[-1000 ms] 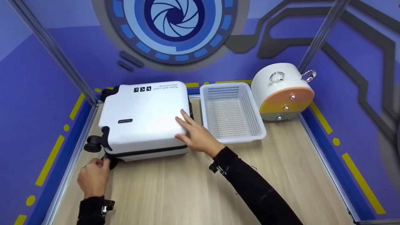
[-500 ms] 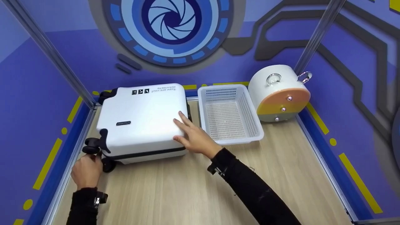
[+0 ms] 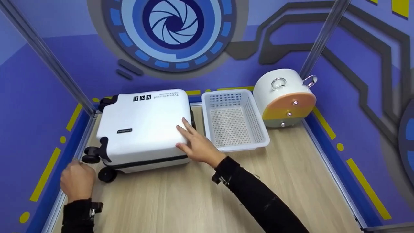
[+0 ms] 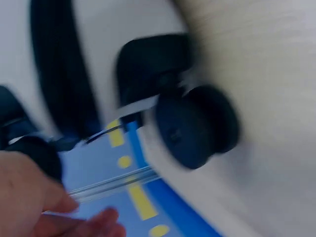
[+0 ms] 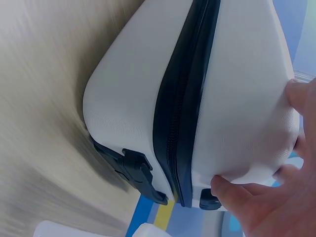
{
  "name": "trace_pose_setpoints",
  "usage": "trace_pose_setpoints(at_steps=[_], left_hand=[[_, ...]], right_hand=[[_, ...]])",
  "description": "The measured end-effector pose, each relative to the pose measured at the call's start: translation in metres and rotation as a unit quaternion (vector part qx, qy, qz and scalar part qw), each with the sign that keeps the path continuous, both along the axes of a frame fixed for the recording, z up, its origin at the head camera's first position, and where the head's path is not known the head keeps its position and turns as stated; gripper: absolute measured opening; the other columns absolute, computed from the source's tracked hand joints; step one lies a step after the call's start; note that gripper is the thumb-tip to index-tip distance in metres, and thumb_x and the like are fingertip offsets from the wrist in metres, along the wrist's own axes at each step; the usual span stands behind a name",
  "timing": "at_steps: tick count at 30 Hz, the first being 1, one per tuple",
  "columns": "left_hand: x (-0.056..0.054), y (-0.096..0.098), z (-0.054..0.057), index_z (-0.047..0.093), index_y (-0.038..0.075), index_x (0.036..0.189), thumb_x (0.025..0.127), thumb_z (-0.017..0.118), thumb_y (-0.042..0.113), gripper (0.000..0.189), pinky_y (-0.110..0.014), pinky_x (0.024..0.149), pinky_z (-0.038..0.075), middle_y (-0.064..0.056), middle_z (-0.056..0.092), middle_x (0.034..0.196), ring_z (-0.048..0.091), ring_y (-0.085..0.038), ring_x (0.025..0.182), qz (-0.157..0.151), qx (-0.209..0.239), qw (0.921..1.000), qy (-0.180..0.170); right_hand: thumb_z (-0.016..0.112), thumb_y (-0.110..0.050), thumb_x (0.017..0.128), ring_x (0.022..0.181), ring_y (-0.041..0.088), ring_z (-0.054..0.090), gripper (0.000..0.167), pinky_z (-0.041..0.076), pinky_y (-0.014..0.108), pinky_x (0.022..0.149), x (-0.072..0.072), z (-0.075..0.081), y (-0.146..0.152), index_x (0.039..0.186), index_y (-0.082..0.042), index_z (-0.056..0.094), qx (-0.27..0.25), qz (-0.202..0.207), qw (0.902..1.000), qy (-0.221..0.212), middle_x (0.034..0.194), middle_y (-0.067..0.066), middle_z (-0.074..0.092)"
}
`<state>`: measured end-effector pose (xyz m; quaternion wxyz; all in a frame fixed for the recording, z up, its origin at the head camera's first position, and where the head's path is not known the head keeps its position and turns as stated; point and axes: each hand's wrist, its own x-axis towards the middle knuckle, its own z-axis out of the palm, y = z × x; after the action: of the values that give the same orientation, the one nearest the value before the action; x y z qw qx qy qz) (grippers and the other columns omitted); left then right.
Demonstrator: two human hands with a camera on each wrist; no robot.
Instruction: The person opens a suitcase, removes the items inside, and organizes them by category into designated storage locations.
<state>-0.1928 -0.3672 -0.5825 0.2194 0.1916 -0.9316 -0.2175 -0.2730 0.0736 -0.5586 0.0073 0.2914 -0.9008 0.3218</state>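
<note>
A white hard-shell suitcase [image 3: 145,126] lies flat on the wooden surface, its black wheels [image 3: 107,174] pointing left. My right hand [image 3: 202,147] rests with spread fingers on its near right corner; the right wrist view shows the fingertips on the shell beside the black zipper [image 5: 180,108]. Just left of the wheels, my left hand [image 3: 77,179] has its fingers curled. The left wrist view, blurred, has this hand [image 4: 29,197] at the lower left beside a wheel, thumb near the fingers. I cannot tell whether it holds a zipper pull.
A white perforated basket [image 3: 267,142] stands right of the suitcase. Beyond it sits a rounded white box [image 3: 266,82] with an orange, yellow and grey-green front and small knobs. Blue-purple printed walls [image 3: 343,106] with metal corner posts border the surface.
My left hand has moved left from the suitcase's near corner, past the wheels. My right hand stays on the suitcase. The whole head view has shifted slightly left.
</note>
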Motion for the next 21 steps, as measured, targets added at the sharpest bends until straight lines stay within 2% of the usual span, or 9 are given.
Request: trace_pose_setpoints(at_steps=[3,5,7,10,12,14,21], left_hand=[[0.001,0.009,0.021,0.058,-0.008,0.151,0.105,0.042,0.002,0.05,-0.076,0.103,0.046,-0.042,0.063,0.136,0.057,-0.067,0.121,-0.028,0.019,0.9969,0.07],[-0.002,0.02,0.033,0.059,-0.006,0.152,0.108,0.048,0.005,0.047,-0.073,0.112,0.042,-0.038,0.061,0.145,0.054,-0.062,0.13,-0.074,0.024,0.9915,0.104],[-0.005,0.031,0.04,0.062,-0.003,0.149,0.11,0.057,0.016,0.043,-0.073,0.116,0.039,-0.034,0.06,0.15,0.051,-0.06,0.137,-0.123,0.01,0.9868,0.104],[-0.012,0.048,0.041,0.06,-0.001,0.15,0.11,0.065,0.043,0.06,-0.075,0.117,0.033,-0.034,0.056,0.155,0.049,-0.06,0.141,-0.176,-0.016,0.9827,0.054],[-0.015,0.056,0.039,0.056,0.001,0.154,0.107,0.066,0.055,0.072,-0.076,0.116,0.032,-0.035,0.052,0.156,0.048,-0.059,0.143,-0.186,-0.023,0.9821,0.015],[-0.016,0.059,0.036,0.052,0.003,0.157,0.105,0.068,0.06,0.079,-0.075,0.115,0.031,-0.036,0.05,0.154,0.048,-0.058,0.141,-0.182,-0.017,0.9832,-0.003],[-0.015,0.065,0.03,0.052,0.003,0.154,0.102,0.072,0.06,0.08,-0.071,0.114,0.03,-0.034,0.053,0.143,0.052,-0.056,0.132,-0.171,-0.014,0.9851,0.007]], right_hand=[[0.057,-0.055,0.112,0.167,0.029,0.037,0.075,0.041,0.047,0.131,0.003,0.0,-0.004,0.175,-0.024,0.032,-0.014,-0.014,0.9997,-0.011,0.188,0.001,0.008],[0.06,-0.053,0.111,0.166,0.029,0.039,0.075,0.042,0.047,0.13,0.005,0.001,-0.008,0.174,-0.024,0.034,-0.025,-0.032,0.999,-0.018,0.188,0.0,0.01],[0.062,-0.052,0.109,0.165,0.03,0.04,0.075,0.043,0.047,0.13,0.009,0.002,-0.013,0.173,-0.022,0.037,-0.036,-0.053,0.9977,-0.022,0.188,0.002,0.011],[0.063,-0.053,0.108,0.165,0.035,0.04,0.078,0.044,0.05,0.129,0.014,0.003,-0.019,0.173,-0.019,0.038,-0.04,-0.083,0.9956,-0.017,0.187,0.007,0.013],[0.063,-0.056,0.109,0.165,0.037,0.038,0.079,0.042,0.052,0.129,0.016,0.003,-0.022,0.173,-0.017,0.037,-0.036,-0.093,0.9949,-0.011,0.187,0.009,0.013],[0.062,-0.057,0.11,0.165,0.038,0.038,0.079,0.042,0.052,0.13,0.016,0.002,-0.023,0.173,-0.017,0.037,-0.032,-0.094,0.9951,-0.002,0.187,0.011,0.013],[0.061,-0.051,0.111,0.164,0.036,0.042,0.076,0.043,0.048,0.13,0.008,0.002,-0.016,0.173,-0.015,0.036,-0.022,-0.068,0.9974,0.008,0.187,0.014,0.013]])
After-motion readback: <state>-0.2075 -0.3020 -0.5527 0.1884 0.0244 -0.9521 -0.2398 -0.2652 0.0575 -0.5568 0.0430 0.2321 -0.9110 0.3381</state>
